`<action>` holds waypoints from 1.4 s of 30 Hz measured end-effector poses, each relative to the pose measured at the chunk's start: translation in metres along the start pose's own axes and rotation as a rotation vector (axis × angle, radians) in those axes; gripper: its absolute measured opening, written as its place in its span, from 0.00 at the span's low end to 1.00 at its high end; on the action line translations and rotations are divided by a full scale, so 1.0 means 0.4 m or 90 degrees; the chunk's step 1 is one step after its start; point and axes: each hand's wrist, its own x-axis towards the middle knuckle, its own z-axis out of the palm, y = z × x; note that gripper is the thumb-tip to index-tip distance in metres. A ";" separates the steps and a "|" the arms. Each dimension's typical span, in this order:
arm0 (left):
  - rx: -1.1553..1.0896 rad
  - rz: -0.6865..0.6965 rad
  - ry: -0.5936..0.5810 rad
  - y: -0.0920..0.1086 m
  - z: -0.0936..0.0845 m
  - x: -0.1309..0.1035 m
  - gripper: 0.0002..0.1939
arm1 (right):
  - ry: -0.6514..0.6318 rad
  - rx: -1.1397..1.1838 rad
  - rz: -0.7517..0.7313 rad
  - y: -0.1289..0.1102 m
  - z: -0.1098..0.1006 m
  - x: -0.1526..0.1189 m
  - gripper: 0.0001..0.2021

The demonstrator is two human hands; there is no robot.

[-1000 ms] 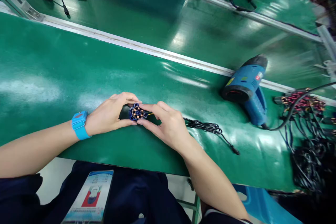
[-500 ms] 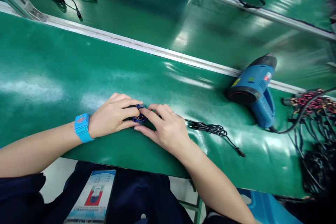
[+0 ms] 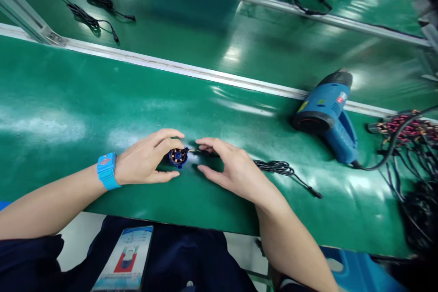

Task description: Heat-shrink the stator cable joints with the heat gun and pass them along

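A small round motor stator [image 3: 178, 157], blue with copper windings, lies face up on the green bench mat. My left hand [image 3: 145, 157], with a blue strap on its wrist, is curved around the stator's left side. Its thumb and fingers are apart; one fingertip overlaps the stator's upper edge, and I cannot tell whether it touches. To the right, my right hand [image 3: 232, 166] hovers over the lead with fingers and thumb spread. The stator's thin lead passes under that hand, which hides part of it. Beyond it, the bundled black cable [image 3: 273, 167] ends in a small connector [image 3: 315, 192].
A blue heat gun [image 3: 325, 105] rests at the right against the metal rail [image 3: 191, 70]. Farther right are a pile of stators [image 3: 407, 130] and tangled black cables [image 3: 420, 210]. Two bundled cables [image 3: 99, 0] lie behind the rail at the upper left.
Both hands have drawn back from the stator and their fingers have spread, leaving it uncovered on the mat. My right hand has moved right. The view has shifted slightly.
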 end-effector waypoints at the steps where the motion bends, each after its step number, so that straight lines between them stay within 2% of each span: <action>1: -0.015 0.009 -0.013 0.000 -0.002 -0.002 0.22 | -0.005 0.012 0.014 0.001 -0.009 -0.003 0.21; 4: -0.046 0.040 -0.047 0.000 -0.004 -0.003 0.17 | 0.015 0.043 0.011 -0.001 -0.019 -0.004 0.11; 8: -0.017 0.082 -0.071 -0.003 -0.001 0.004 0.11 | 0.085 0.074 -0.016 -0.010 -0.009 0.001 0.12; 14: 0.094 0.031 -0.031 0.002 0.004 0.006 0.16 | 0.179 0.061 -0.028 -0.015 0.012 -0.001 0.09; 22: 0.099 0.030 -0.019 0.012 0.015 0.008 0.14 | 0.207 0.031 -0.020 -0.017 0.030 0.000 0.09; 27: 0.187 0.006 0.037 0.008 0.015 0.012 0.20 | 0.212 -0.039 -0.061 -0.020 0.035 0.003 0.07; 33: 0.261 -0.052 0.043 0.021 0.010 0.022 0.26 | 0.247 -0.061 -0.060 -0.040 0.079 0.012 0.09; 38: 0.283 -0.074 0.063 0.024 -0.001 0.032 0.23 | 0.275 -0.094 -0.125 -0.047 0.132 0.030 0.08; 42: 0.277 -0.084 0.051 0.020 -0.009 0.036 0.20 | 0.278 -0.193 -0.207 -0.033 0.144 0.035 0.10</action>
